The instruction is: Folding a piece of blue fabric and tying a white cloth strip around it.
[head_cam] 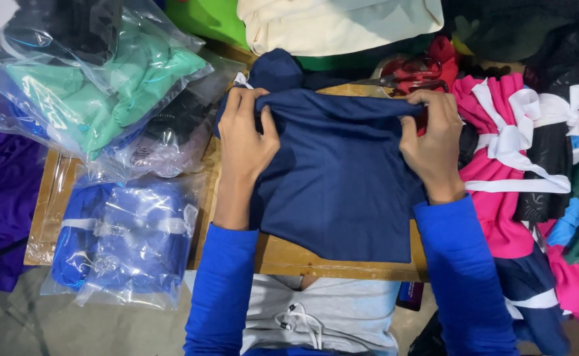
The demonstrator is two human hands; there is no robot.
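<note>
Blue sleeves frame the bottom of the view, and above them lies a navy garment [342, 191] flat on the wooden table [316, 260]. At its top edge the left hand [243, 142] pinches a fold at about eleven o'clock — the right hand [434, 142] grips the same rolled edge at one o'clock, fingers curled over the cloth. Scissors [405, 79] with red handles rest at twelve o'clock. Clear bags of folded clothes [105, 92] sit at nine o'clock — pink bundles tied with white ribbon [507, 151] at three.

Clear bags of green cloth [105, 92] and blue cloth [128, 240] lie left; red-handled scissors [411, 78] behind; ribbon-tied pink bundles [507, 151] right.
</note>
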